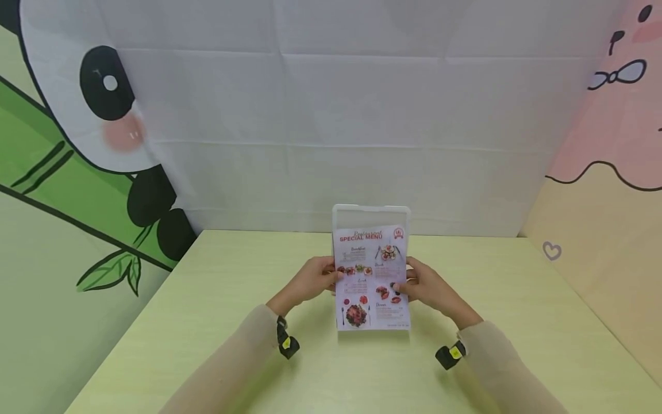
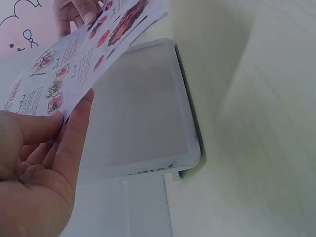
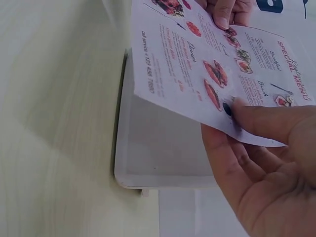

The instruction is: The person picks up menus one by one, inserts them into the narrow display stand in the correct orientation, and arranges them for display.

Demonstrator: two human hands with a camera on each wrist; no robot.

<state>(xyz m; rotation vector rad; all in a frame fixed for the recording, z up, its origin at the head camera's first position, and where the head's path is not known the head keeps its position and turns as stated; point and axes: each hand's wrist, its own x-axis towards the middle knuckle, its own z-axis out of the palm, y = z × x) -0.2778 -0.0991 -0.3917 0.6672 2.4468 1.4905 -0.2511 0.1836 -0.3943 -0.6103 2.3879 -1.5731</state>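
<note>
A printed paper menu (image 1: 371,287) headed "Special Menu" is held up by its two side edges. My left hand (image 1: 314,280) pinches its left edge, thumb on the printed face and fingers behind. On the opposite edge my right hand (image 1: 426,284) does the same. Both wrist views show the sheet raised off a white-rimmed flat panel (image 2: 138,108), with a gap beneath it. In the right wrist view the panel's pale rim (image 3: 121,158) shows below the paper. From the head view, the panel's top sticks out above the menu and the rest is hidden.
The panel sits on a pale wood-grain table (image 1: 248,264). Behind the table hangs a white creased cloth (image 1: 362,115). Painted cartoon walls stand on both sides, green on the left (image 1: 52,138) and pink and cream on the right (image 1: 610,218). Each wrist wears a black camera strap.
</note>
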